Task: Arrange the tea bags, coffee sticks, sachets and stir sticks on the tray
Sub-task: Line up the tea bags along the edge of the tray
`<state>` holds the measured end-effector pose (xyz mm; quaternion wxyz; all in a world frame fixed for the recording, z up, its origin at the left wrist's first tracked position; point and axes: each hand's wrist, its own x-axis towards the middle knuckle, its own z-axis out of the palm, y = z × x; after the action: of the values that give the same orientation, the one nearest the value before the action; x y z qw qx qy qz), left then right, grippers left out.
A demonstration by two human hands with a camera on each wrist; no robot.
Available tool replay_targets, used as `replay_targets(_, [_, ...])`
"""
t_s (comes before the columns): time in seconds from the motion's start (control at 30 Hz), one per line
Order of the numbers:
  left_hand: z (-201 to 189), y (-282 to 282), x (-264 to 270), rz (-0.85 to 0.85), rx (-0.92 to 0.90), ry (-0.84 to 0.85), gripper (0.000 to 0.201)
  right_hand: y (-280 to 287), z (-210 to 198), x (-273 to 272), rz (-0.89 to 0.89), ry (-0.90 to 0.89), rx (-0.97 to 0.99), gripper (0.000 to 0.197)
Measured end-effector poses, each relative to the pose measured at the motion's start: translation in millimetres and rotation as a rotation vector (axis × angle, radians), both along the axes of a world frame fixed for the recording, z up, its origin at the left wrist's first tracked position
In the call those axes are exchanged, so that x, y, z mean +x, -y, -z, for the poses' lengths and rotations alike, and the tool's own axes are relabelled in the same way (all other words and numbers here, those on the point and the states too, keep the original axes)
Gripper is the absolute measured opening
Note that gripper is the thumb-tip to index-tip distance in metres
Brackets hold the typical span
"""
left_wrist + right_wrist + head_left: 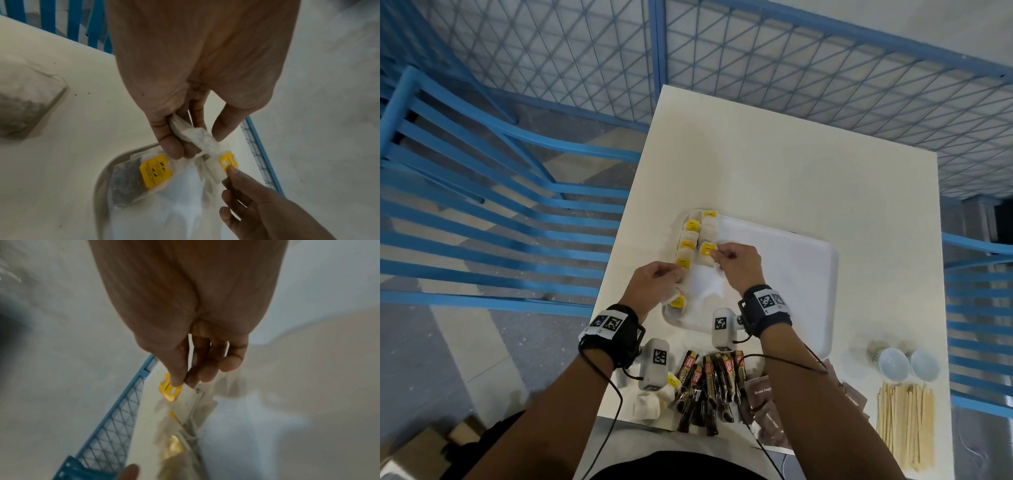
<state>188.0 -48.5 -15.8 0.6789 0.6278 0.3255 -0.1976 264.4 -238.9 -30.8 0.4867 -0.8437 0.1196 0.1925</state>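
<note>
Both hands pinching tea bags at tray's left edge

Left hand [655,279] pinches a tea bag [197,138]; right hand [739,262] pinches another's yellow tag [707,249] — tray [791,274] half bare; coffee sticks [709,383], stir sticks [905,421], 2 cups [907,364] nearby.

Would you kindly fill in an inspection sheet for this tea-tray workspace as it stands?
Surface: cream table, far half bare.
Job's things: white tray with tea bags lined along its left edge; more tea bags, coffee sticks, brown sachets and stir sticks off the tray.
Clutter: two small white cups.
Hands: left hand pinches a tea bag's paper; right hand pinches a yellow-tagged tea bag.
Cables: black wires from both wristbands.
Surroundings: blue chairs, blue mesh fence.
</note>
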Motion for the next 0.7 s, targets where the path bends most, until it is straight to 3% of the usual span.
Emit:
replay_targets(0.13, [1.1, -3.9, -3.7, 0.011, -0.012, -0.025, 0.013, -3.0, 3.9, 4.1, -0.047, 0.037, -0.102, 0.010])
replay_targets(0.7, [-3.3, -13.4, 2.3, 0.033, 0.007, -0.002, 0.026, -15.6, 17.9, 14.6, 0.048, 0.070, -0.118, 0.010])
